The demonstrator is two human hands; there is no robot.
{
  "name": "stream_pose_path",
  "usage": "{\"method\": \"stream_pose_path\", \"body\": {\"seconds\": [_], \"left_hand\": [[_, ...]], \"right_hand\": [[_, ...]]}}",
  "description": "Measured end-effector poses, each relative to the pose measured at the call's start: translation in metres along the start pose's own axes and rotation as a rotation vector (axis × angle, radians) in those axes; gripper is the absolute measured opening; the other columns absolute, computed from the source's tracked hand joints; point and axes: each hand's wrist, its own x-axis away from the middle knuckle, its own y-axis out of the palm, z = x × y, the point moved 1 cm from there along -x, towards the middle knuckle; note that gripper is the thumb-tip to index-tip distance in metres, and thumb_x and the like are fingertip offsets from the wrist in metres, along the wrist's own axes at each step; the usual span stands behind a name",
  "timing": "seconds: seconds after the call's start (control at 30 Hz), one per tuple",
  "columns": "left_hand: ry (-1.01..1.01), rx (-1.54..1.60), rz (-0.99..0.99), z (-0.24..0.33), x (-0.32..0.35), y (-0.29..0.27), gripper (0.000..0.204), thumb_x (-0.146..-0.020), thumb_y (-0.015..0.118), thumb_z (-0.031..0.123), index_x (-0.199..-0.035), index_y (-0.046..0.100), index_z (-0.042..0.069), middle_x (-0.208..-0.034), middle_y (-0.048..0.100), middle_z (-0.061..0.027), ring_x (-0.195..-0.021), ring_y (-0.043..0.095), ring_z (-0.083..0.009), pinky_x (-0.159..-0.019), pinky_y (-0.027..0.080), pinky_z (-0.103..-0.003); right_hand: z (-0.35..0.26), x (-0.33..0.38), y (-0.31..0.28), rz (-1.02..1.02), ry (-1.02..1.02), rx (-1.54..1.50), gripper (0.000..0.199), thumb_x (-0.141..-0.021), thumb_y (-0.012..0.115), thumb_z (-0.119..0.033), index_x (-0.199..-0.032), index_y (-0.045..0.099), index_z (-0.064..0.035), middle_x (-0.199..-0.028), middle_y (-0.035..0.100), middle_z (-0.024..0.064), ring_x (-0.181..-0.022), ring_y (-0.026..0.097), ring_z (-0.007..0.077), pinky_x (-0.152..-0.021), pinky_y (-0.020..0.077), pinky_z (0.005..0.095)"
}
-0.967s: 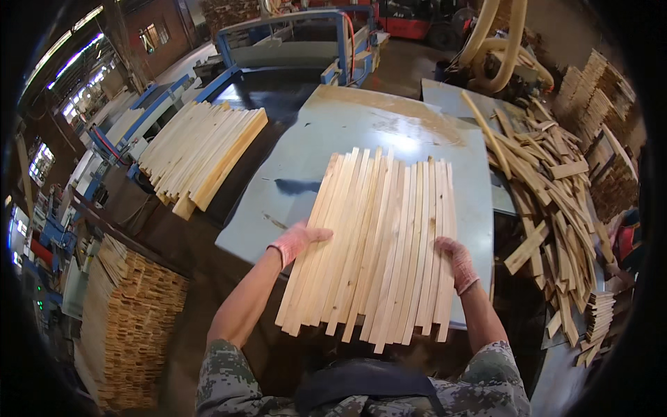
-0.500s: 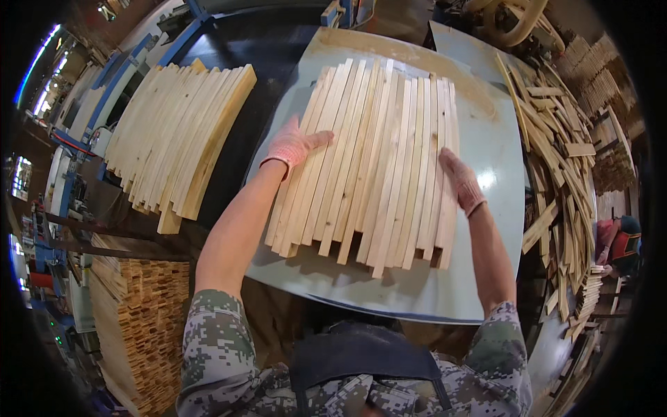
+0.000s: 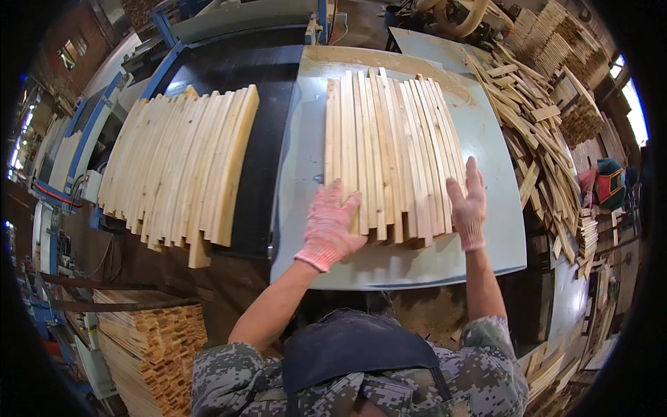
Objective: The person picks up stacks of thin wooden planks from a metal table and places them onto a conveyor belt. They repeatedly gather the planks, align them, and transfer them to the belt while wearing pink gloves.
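Observation:
A row of long pale wooden strips [image 3: 389,153] lies side by side on the pale grey-green tabletop [image 3: 299,187], its near ends uneven. My left hand [image 3: 330,229], in a pink-and-white knit glove, rests at the near left corner of the row with its fingers spread, covering some strip ends. Along the right edge of the same row, my right hand [image 3: 470,208] in a similar glove has its fingers stretched out, the tips beside the outermost strip. Neither hand is wrapped around a strip.
To the left, a second row of strips [image 3: 180,167] lies on a dark conveyor belt [image 3: 260,139]. A tall stack of wood [image 3: 163,354] stands lower left. Loose offcuts [image 3: 542,146] are heaped at the right, where another person [image 3: 604,184] is at work.
My left hand has moved from the row's left side to its near left corner. The strips now sit closer together at the near end. My view has shifted slightly.

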Motion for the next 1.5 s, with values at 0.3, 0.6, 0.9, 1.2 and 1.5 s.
{"method": "stream_pose_path", "body": {"seconds": [0.3,0.6,0.9,1.2,1.5], "left_hand": [[0.114,-0.012,-0.025,-0.06,0.009,-0.022,0.096,-0.078,0.086,0.045,-0.162,0.047,0.019,-0.174,0.029,-0.0223,-0.157,0.03,-0.0494,-0.13,0.028,-0.049],[0.171,0.508,0.132,-0.088,0.081,0.017,0.105,-0.084,0.081,0.043,-0.161,0.032,-0.009,-0.168,0.029,-0.0345,-0.158,0.03,-0.0474,-0.13,0.028,-0.047],[0.163,0.089,0.197,-0.139,0.13,-0.066,0.081,-0.083,0.083,0.038,-0.146,0.057,-0.006,-0.153,0.05,-0.0361,-0.146,0.046,-0.0503,-0.126,0.032,-0.05],[-0.103,0.674,0.395,-0.251,0.169,-0.149,0.063,-0.094,0.079,0.016,-0.149,0.057,-0.007,-0.142,0.067,-0.0206,-0.13,0.063,-0.0271,-0.113,0.047,-0.038],[-0.603,0.304,0.743,-0.53,0.207,-0.198,0.068,-0.094,0.074,0.018,-0.153,0.051,-0.008,-0.157,0.054,-0.0264,-0.146,0.051,-0.0369,-0.123,0.038,-0.043]], "right_hand": [[-0.123,0.16,0.098,-0.441,0.128,-0.307,0.09,-0.097,0.074,-0.034,-0.166,0.031,0.0042,-0.158,0.051,0.0297,-0.15,0.049,0.0359,-0.124,0.0393,0.042],[-0.142,0.015,0.214,-0.33,0.513,-0.338,0.075,-0.094,0.079,-0.038,-0.147,0.046,0.0042,-0.138,0.065,0.0263,-0.126,0.066,0.0366,-0.103,0.0557,0.0466],[-0.197,0.024,0.309,-0.583,0.24,-0.171,0.082,-0.092,0.072,-0.052,-0.148,0.051,0.0034,-0.137,0.066,0.0297,-0.129,0.064,0.0427,-0.112,0.049,0.0453],[-0.227,0.054,0.32,-0.66,0.198,-0.028,0.088,-0.102,0.061,-0.052,-0.163,0.03,0.002,-0.144,0.059,0.0272,-0.135,0.058,0.0432,-0.114,0.0475,0.0493],[-0.157,0.067,0.366,-0.259,0.12,-0.324,0.055,-0.108,0.061,-0.036,-0.151,0.057,-0.0016,-0.109,0.074,0.0169,-0.102,0.071,0.0276,-0.09,0.0568,0.0402]]}}
